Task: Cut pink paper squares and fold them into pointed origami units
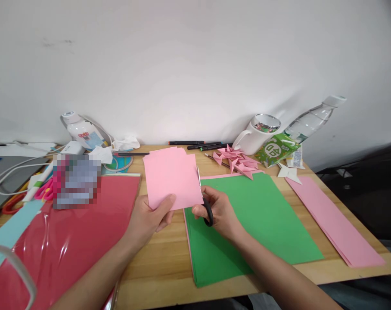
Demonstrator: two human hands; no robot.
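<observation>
Pinched between thumb and fingers of my left hand (155, 211) is a small stack of square pink paper (171, 176), raised above the table with its sheets slightly fanned at the top. My right hand (219, 211) grips black-handled scissors (209, 212), whose blades point upward along the right edge of the stack. Whether the blades touch the paper I cannot tell. Beneath my right hand and forearm lies a stack of green paper (263, 219), with a pink sheet showing at its edge.
Folded pink paper pieces (237, 161) lie before a white mug (258, 131). Behind a green packet (276, 148) leans a clear bottle (311, 118). Pink paper strips (334, 221) are at right. Red paper in clear wrapping (85, 232) covers the left side. Pens (203, 146) rest near the wall.
</observation>
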